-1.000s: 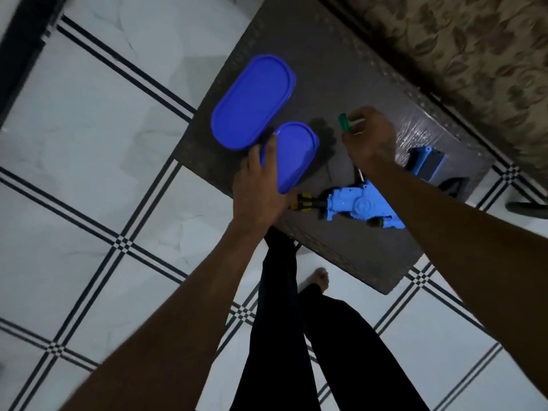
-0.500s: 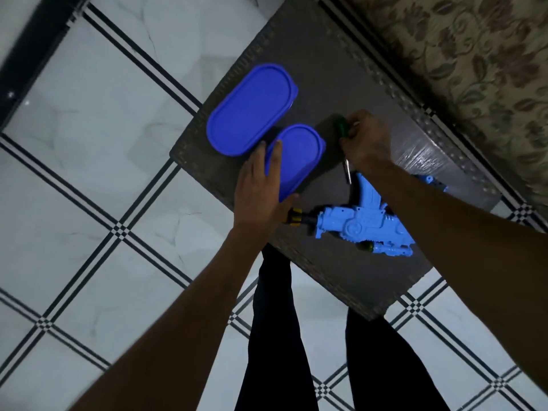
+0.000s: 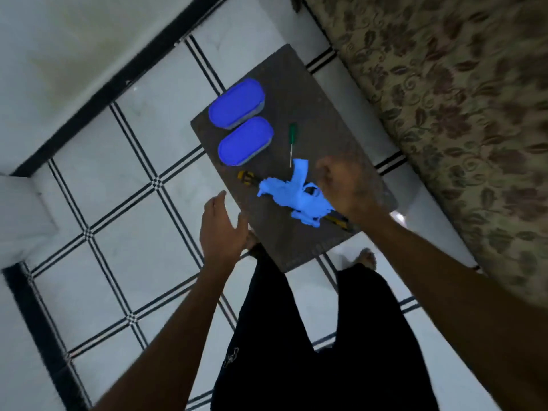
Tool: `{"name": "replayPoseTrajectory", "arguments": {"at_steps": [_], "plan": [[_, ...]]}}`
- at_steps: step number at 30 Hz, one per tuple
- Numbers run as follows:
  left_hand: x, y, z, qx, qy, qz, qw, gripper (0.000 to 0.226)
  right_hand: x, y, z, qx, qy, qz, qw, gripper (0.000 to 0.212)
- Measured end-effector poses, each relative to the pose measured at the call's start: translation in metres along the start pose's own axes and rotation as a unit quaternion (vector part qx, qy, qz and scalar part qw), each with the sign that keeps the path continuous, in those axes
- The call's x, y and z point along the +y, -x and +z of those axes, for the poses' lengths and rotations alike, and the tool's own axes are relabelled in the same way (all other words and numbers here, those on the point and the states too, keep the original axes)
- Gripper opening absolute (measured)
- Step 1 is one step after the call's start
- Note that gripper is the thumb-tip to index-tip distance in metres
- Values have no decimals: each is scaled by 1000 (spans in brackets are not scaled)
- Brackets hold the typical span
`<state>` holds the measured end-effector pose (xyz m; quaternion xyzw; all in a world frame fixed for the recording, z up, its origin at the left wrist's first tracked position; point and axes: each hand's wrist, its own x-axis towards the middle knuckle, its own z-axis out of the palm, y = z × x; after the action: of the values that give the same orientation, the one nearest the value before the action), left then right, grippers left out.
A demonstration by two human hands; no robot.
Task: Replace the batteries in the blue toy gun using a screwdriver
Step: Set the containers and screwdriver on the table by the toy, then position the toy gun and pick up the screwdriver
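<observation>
Blue plastic toy gun (image 3: 292, 194) untouched; green-handled screwdriver (image 3: 292, 140) just beyond it. Left hand (image 3: 221, 229) spread, right hand (image 3: 345, 185) loosely curled, nothing held. Screwdriver pickup judged next.

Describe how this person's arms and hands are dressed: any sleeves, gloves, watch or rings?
Both forearms are bare right to the bottom edge of the picture; no sleeve shows. The left hand and right hand wear no gloves. No watch or bracelet shows on either wrist, and no ring can be made out, though the dim, blurred picture could hide a thin one. Dark trousers show below.
</observation>
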<state>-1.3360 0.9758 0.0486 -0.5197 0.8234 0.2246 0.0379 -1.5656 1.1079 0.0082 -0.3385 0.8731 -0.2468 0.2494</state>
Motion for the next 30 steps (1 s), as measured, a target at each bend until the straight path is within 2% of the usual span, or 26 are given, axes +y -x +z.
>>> {"name": "replayPoseTrajectory", "arguments": {"at_steps": [4, 8, 11, 14, 16, 19, 22, 25, 30], "plan": [[23, 75, -13, -12, -9, -40, 999, 58, 12, 62, -45, -34, -8, 12, 999, 31], [39, 95, -21, 16, 6, -3, 1000, 49, 8, 79, -76, -55, 41, 4, 998, 34], [41, 98, -21, 43, 30, -3, 999, 47, 8, 75, -79, -72, 115, -58, 989, 34], [41, 105, -20, 68, 59, -5, 996, 47, 7, 67, -80, -50, 150, -121, 980, 31], [37, 122, -17, 88, 69, -13, 994, 46, -6, 68, -83, -48, 147, -173, 973, 42], [31, 147, -11, 109, 90, -57, 988, 43, -21, 60, -84, -100, 166, -192, 962, 56], [40, 157, 5, 88, 97, -127, 983, 35, -19, 43, -87, -129, 166, -209, 955, 41], [69, 152, 19, 89, 96, -173, 976, 24, -23, 13, -91, -160, 151, -255, 942, 38], [151, 157, 42, 127, 121, -296, 939, 28, -11, -41, -118, -204, 139, -290, 925, 37]]}}
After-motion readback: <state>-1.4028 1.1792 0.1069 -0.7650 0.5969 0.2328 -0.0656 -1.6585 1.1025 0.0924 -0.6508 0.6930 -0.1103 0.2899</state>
